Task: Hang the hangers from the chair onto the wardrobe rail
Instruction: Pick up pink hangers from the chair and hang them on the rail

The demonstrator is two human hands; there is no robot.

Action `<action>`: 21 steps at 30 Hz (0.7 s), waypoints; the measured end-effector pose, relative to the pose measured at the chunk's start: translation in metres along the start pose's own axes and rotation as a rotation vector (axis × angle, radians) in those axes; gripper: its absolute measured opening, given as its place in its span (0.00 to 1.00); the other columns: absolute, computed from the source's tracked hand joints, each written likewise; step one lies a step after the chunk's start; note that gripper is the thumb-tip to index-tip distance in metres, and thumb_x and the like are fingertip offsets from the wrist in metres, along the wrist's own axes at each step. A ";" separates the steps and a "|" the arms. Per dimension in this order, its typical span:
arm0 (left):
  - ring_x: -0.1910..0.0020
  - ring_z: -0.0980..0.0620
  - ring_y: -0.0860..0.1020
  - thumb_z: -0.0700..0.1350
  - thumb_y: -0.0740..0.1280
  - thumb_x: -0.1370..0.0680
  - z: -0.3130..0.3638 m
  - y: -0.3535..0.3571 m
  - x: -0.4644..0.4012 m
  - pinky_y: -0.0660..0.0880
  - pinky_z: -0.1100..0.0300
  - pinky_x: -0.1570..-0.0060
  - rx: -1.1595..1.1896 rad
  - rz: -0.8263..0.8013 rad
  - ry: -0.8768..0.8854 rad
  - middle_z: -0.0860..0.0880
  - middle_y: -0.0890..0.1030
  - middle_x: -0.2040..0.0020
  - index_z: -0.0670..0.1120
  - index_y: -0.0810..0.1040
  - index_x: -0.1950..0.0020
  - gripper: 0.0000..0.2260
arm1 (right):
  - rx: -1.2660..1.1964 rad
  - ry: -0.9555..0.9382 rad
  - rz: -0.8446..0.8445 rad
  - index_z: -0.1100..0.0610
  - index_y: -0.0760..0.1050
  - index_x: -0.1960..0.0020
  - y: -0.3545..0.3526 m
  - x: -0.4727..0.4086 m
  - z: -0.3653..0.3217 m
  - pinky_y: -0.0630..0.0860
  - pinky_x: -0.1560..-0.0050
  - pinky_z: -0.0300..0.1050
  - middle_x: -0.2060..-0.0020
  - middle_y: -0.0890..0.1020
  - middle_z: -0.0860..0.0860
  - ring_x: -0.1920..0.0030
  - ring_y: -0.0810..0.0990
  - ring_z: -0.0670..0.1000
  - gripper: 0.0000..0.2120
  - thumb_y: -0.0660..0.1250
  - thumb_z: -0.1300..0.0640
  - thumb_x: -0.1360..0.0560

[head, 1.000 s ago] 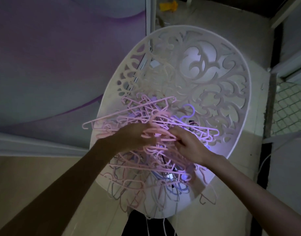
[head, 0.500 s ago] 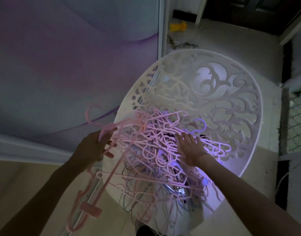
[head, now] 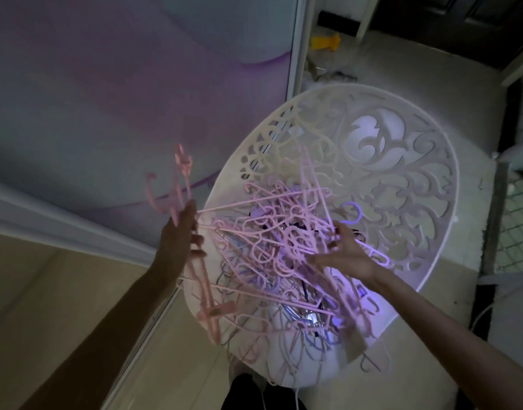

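Pink plastic hangers [head: 272,250] sit in a tangled pile on the seat of a white chair [head: 402,179] with a scroll-cut back; a few lilac and grey ones are mixed in, and one lilac hook [head: 352,213] sticks up at the far right of the pile. Left hand [head: 180,235] is just left of the pile, fingers curled around a small bunch of pink hangers [head: 180,184] — hooks point up and away above the hand, the bars hang down below it to a clip end [head: 222,309] near the chair's near-left edge. The bunch is blurred, count unclear. Right hand [head: 347,251] is on the right side of the pile, fingers bent and slightly spread among the hangers; cannot tell whether it actually grips any. Lilac-patterned wardrobe door [head: 106,84] fills the left — pale floor [head: 417,60] far right, with a yellow object [head: 325,42] at the far end. Wardrobe rail is out of view.
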State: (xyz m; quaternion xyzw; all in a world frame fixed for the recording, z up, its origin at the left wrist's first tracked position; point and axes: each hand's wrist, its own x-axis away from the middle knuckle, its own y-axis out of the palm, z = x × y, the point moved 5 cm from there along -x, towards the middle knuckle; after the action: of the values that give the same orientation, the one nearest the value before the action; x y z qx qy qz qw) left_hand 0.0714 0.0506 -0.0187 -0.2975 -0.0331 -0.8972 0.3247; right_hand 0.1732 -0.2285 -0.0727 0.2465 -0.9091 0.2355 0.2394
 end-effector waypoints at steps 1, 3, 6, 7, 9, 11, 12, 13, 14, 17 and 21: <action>0.71 0.55 0.76 0.56 0.58 0.21 -0.004 0.014 0.006 0.76 0.65 0.78 0.046 -0.030 -0.048 0.49 0.73 0.64 0.46 0.72 0.57 0.14 | -0.021 -0.008 -0.019 0.57 0.60 0.34 0.015 0.000 -0.010 0.73 0.54 0.38 0.43 0.70 0.51 0.47 0.73 0.49 0.39 0.79 0.63 0.37; 0.63 0.49 0.80 0.57 0.56 0.21 -0.016 0.038 0.017 0.81 0.58 0.68 0.130 -0.168 -0.119 0.47 0.80 0.59 0.43 0.75 0.49 0.19 | 0.031 -0.055 -0.091 0.57 0.58 0.30 0.053 -0.001 -0.030 0.72 0.42 0.44 0.39 0.67 0.48 0.38 0.70 0.48 0.48 0.82 0.53 0.42; 0.68 0.53 0.83 0.45 0.57 0.21 -0.019 0.053 0.031 0.79 0.60 0.70 0.364 -0.333 -0.113 0.51 0.84 0.65 0.52 0.84 0.58 0.16 | 0.125 -0.193 -0.229 0.49 0.68 0.38 0.090 0.002 -0.059 0.70 0.43 0.27 0.45 0.75 0.40 0.46 0.73 0.29 0.35 0.80 0.48 0.40; 0.68 0.54 0.83 0.43 0.59 0.24 -0.017 0.053 0.032 0.79 0.60 0.71 0.444 -0.373 -0.118 0.52 0.85 0.65 0.53 0.84 0.56 0.14 | 0.125 -0.226 -0.274 0.48 0.71 0.41 0.094 0.003 -0.064 0.70 0.48 0.25 0.49 0.77 0.38 0.50 0.74 0.28 0.29 0.79 0.51 0.37; 0.66 0.53 0.84 0.40 0.59 0.24 -0.015 0.052 0.031 0.81 0.61 0.68 0.500 -0.425 -0.180 0.49 0.85 0.63 0.47 0.81 0.50 0.12 | 0.163 -0.276 -0.360 0.46 0.69 0.36 0.098 0.010 -0.073 0.70 0.41 0.32 0.43 0.77 0.40 0.43 0.74 0.34 0.31 0.77 0.49 0.35; 0.66 0.53 0.84 0.42 0.61 0.22 -0.022 0.046 0.026 0.81 0.60 0.62 0.440 -0.406 -0.277 0.50 0.84 0.65 0.45 0.80 0.57 0.09 | 0.333 -0.246 -0.535 0.44 0.55 0.25 0.096 0.012 -0.067 0.63 0.29 0.43 0.29 0.65 0.43 0.29 0.64 0.44 0.44 0.74 0.42 0.35; 0.68 0.54 0.83 0.42 0.63 0.22 -0.026 0.042 0.022 0.81 0.58 0.59 0.429 -0.359 -0.302 0.51 0.82 0.68 0.46 0.78 0.59 0.08 | 0.400 -0.176 -0.636 0.45 0.49 0.24 0.089 0.011 -0.064 0.62 0.27 0.45 0.27 0.60 0.44 0.27 0.61 0.45 0.46 0.73 0.43 0.33; 0.71 0.56 0.81 0.42 0.63 0.22 -0.027 0.037 0.018 0.81 0.56 0.57 0.446 -0.318 -0.306 0.51 0.79 0.69 0.46 0.75 0.61 0.08 | 0.413 -0.116 -0.678 0.46 0.49 0.24 0.080 0.004 -0.063 0.65 0.30 0.42 0.27 0.61 0.45 0.29 0.62 0.46 0.45 0.73 0.47 0.31; 0.74 0.57 0.79 0.41 0.63 0.22 -0.030 0.030 0.011 0.81 0.54 0.56 0.456 -0.287 -0.290 0.52 0.77 0.70 0.47 0.73 0.63 0.09 | 0.396 -0.094 -0.649 0.50 0.53 0.24 0.072 -0.009 -0.066 0.70 0.36 0.35 0.30 0.66 0.49 0.32 0.67 0.47 0.41 0.72 0.54 0.29; 0.79 0.59 0.74 0.43 0.63 0.21 -0.035 0.018 -0.001 0.77 0.52 0.52 0.397 -0.224 -0.241 0.51 0.72 0.67 0.48 0.73 0.62 0.09 | 0.715 -0.195 -0.239 0.63 0.61 0.28 0.043 -0.067 -0.073 0.72 0.41 0.41 0.33 0.69 0.62 0.36 0.71 0.56 0.31 0.69 0.63 0.27; 0.80 0.58 0.73 0.47 0.64 0.22 -0.040 0.013 -0.013 0.80 0.57 0.64 0.302 -0.175 -0.235 0.51 0.72 0.67 0.47 0.75 0.58 0.07 | 1.287 -0.277 -0.166 0.57 0.45 0.23 0.075 -0.114 -0.046 0.56 0.27 0.58 0.24 0.50 0.58 0.25 0.53 0.59 0.42 0.68 0.54 0.28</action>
State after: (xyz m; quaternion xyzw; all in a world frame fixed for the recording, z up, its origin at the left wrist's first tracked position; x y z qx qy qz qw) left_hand 0.0664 0.0380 -0.0609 -0.3440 -0.2305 -0.8661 0.2801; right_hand 0.2329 -0.1077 -0.1229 0.4375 -0.5873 0.6785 -0.0575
